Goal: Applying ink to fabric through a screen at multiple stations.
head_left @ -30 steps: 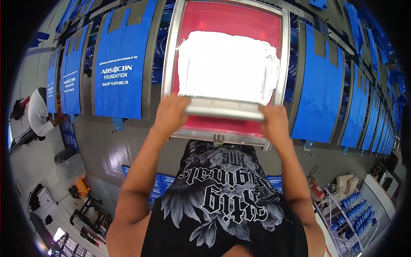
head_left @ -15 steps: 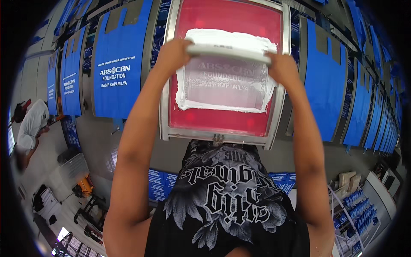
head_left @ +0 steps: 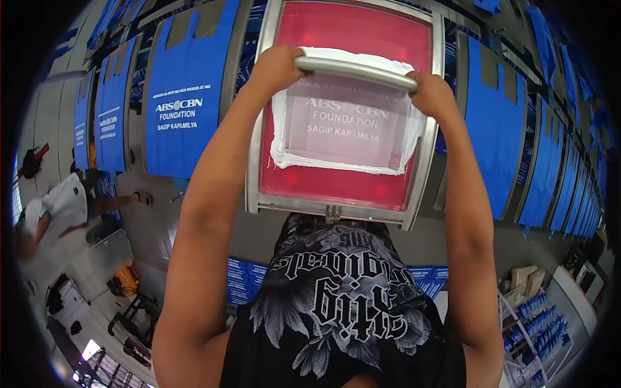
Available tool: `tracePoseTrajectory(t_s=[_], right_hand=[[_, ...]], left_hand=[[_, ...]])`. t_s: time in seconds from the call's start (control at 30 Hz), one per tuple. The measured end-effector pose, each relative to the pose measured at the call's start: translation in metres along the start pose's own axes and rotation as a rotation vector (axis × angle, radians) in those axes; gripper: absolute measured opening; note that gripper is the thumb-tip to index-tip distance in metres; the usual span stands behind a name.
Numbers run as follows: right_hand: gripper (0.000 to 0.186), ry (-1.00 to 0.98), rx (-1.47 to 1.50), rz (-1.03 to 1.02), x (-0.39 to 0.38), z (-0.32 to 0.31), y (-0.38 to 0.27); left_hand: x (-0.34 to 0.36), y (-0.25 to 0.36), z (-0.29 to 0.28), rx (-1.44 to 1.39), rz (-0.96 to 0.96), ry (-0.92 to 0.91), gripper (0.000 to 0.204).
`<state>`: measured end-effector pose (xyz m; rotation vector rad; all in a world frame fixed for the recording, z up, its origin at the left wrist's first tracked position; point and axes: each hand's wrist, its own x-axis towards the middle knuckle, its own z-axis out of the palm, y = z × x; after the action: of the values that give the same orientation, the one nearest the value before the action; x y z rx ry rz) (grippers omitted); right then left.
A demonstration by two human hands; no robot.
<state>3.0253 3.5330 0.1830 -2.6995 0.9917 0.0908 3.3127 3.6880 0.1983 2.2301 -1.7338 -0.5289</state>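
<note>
My left hand (head_left: 278, 67) is wrapped round the left end of a long grey squeegee (head_left: 356, 71). The fingers of my right hand (head_left: 432, 94) close on its other end. The squeegee lies across a red printing screen (head_left: 336, 189), near its far part. A metal frame (head_left: 255, 181) borders the screen. Thick white ink (head_left: 279, 139) forms a ragged border round a pale rectangle with lettering, and more ink shows beyond the squeegee. My fingertips are partly hidden behind the bar.
Blue flat bags (head_left: 184, 84) with white print lie on boards to the left, and more blue bags (head_left: 495, 129) line the right. A person in white clothes (head_left: 65, 207) is at the far left, near a clear plastic bin (head_left: 111, 252). A rack (head_left: 517, 330) stands at lower right.
Both hands have pushed the squeegee slightly farther away over the screen. More of the lettered rectangle shows, and the ink band beyond is narrower. The person at left has moved.
</note>
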Motion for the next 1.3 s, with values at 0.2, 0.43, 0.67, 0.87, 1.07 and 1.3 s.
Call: tracePoseTrajectory(t_s=[0.2,0.43,0.67,0.87,1.07,1.3], right_hand=[[0.041,-0.129,0.122,0.051,-0.167,0.020,-0.078],[0.037,-0.031,-0.025,0.037,-0.039,0.019,-0.017],[0.041,-0.159,0.074,-0.046,0.048,-0.039,-0.004],[0.045,-0.155,0.031,-0.069,0.074,-0.046,0.026],[0.051,-0.176,0.020,-0.124,0.081,-0.033,0.001],[0.052,-0.113,0.003,-0.126,0.075,-0.045,-0.048]], left_hand=[[-0.185,0.014,0.042,0.000,0.104,0.005,0.037],[-0.041,-0.001,0.028,0.024,-0.082,-0.023,0.030],[0.001,-0.010,-0.026,0.103,-0.084,0.080,0.049],[-0.158,0.079,-0.006,-0.226,-0.432,-0.338,0.033],[-0.305,0.079,0.172,-1.169,-0.614,-0.619,0.046],[-0.296,0.097,0.146,-1.294,-0.423,-0.555,0.040]])
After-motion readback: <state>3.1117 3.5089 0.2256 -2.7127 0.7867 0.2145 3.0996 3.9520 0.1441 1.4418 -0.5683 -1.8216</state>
